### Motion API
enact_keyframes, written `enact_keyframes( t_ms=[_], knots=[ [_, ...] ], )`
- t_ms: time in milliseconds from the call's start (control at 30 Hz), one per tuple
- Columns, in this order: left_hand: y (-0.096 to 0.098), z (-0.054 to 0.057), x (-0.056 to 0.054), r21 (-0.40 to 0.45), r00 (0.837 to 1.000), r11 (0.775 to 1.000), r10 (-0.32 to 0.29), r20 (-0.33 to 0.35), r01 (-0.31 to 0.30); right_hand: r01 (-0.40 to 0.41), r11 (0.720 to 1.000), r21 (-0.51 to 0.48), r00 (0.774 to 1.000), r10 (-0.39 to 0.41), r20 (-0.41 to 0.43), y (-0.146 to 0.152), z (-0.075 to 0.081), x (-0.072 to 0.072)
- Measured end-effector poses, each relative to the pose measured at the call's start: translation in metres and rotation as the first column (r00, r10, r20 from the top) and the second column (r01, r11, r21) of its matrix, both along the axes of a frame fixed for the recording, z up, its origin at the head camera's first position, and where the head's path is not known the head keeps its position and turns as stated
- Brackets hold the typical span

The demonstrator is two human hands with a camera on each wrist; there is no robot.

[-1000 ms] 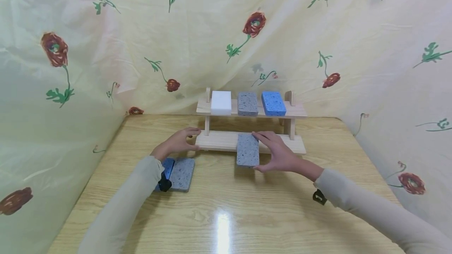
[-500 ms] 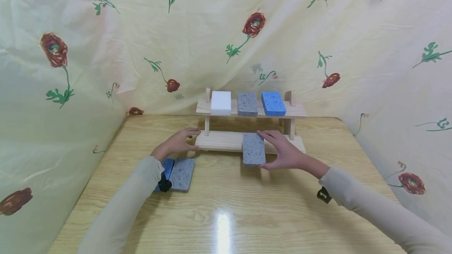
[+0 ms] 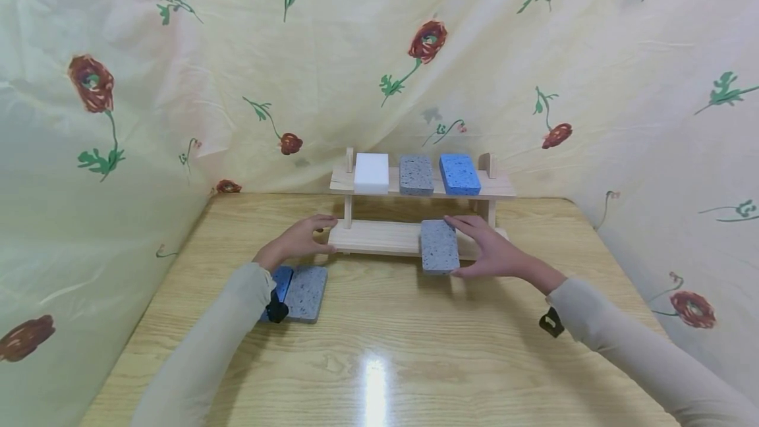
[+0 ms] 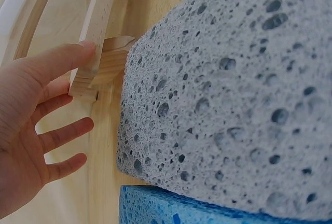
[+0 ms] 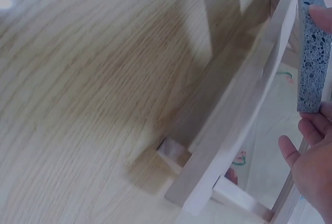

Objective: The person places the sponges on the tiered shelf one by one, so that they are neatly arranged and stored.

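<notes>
A two-tier wooden shelf rack [image 3: 375, 237] stands at the back of the table. My left hand [image 3: 305, 237] holds the left end of its lower board, with the thumb on the front edge in the left wrist view; the other fingers are spread. My right hand [image 3: 483, 249] pinches a grey speckled sponge [image 3: 439, 247] by its right side, thumb at the near end and fingertips at the far end. That sponge overlaps the right half of the lower board, its near end sticking out past the front edge. The right wrist view shows the sponge [image 5: 312, 58] edge-on over the rack.
On the upper board sit a white sponge [image 3: 371, 173], a grey sponge [image 3: 416, 174] and a blue sponge [image 3: 459, 174]. Another grey sponge [image 3: 306, 294] and a blue sponge [image 3: 282, 281] lie on the table by my left wrist. Flowered cloth [image 3: 284, 71] hangs behind.
My right hand has carried the grey sponge to the right along the lower board and slightly toward the back. The left hand has stayed in place.
</notes>
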State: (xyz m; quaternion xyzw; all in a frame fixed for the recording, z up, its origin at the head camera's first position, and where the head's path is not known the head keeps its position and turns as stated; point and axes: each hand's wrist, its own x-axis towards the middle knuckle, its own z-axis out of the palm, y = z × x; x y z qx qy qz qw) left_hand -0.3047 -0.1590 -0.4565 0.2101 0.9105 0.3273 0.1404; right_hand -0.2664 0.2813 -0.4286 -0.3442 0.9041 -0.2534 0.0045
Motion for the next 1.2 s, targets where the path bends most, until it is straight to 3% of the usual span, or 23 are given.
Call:
enact_keyframes(
  t_ms=[467, 1200],
  knots=[
    [-0.001, 0.0, 0.001, 0.019, 1.0, 1.0, -0.013, 0.0, 0.013, 0.048, 0.999, 0.014, 0.996, -0.048, 0.075, 0.018, 0.004, -0.006],
    [-0.001, 0.002, 0.003, 0.032, 1.0, 0.999, -0.016, 0.008, 0.016, 0.098, 0.995, 0.037, 0.99, -0.101, 0.095, 0.035, 0.003, -0.015]
  ],
)
